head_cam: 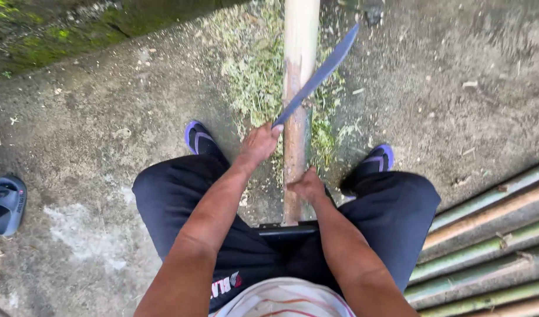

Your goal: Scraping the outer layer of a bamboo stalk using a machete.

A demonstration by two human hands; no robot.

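I sit with a long bamboo pole (300, 53) running away from me between my knees. My left hand (259, 144) grips the handle of a long blue-grey machete (322, 71), whose blade slants up to the right across the pole. My right hand (307, 185) is closed around the pole's near part, where the skin is scraped to a reddish brown (293, 147). Farther up, the pole is pale and smooth. Green shavings (255, 70) lie on the ground on both sides of it.
Concrete ground (93, 147) surrounds me, with a mossy wall base (58, 35) at the top left. Several bamboo poles (492, 235) lie stacked at the lower right. Another person's foot in a grey slide sandal (8, 202) is at the left edge. My feet wear blue flip-flops (196, 138).
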